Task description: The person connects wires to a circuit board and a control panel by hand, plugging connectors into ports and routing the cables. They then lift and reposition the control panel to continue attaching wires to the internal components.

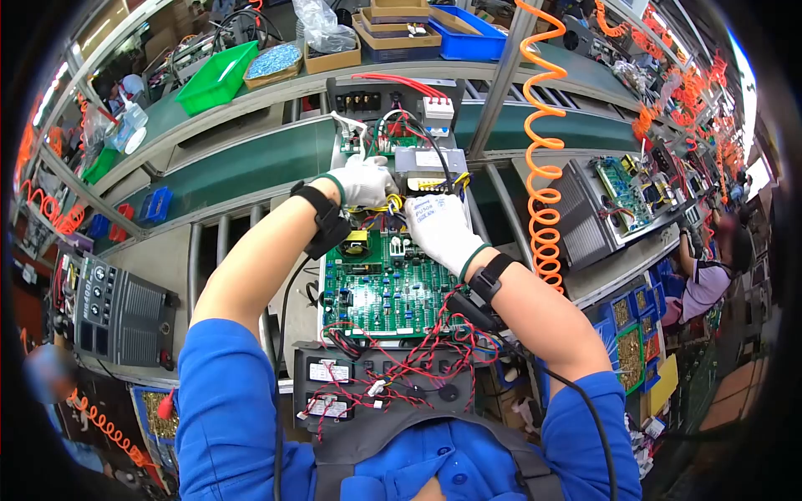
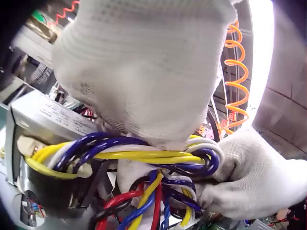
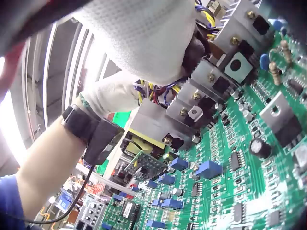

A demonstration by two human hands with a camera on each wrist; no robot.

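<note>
Both hands wear white knit gloves and meet over the wiring behind a large green circuit board (image 1: 393, 292). My left hand (image 1: 365, 181) pinches a bundle of twisted yellow, white and blue wires (image 2: 144, 154), with the thumb partly hidden below it. At the bundle's looped end, the curled fingers of my right hand (image 2: 256, 175) hold the wires. Red, blue and yellow wires (image 2: 153, 203) hang under the loop. Beside the hands is a silver metal box (image 1: 428, 159), from which the bundle comes. Metal heatsinks (image 3: 192, 98) stand on the board just below the right hand.
Near my body lies a dark panel (image 1: 401, 384) with loose red wires. A coiled orange hose (image 1: 543, 167) hangs to the right. Welder-like units stand at the left (image 1: 125, 313) and right (image 1: 618, 204). A green bin (image 1: 217, 77) and a blue bin (image 1: 468, 35) sit behind.
</note>
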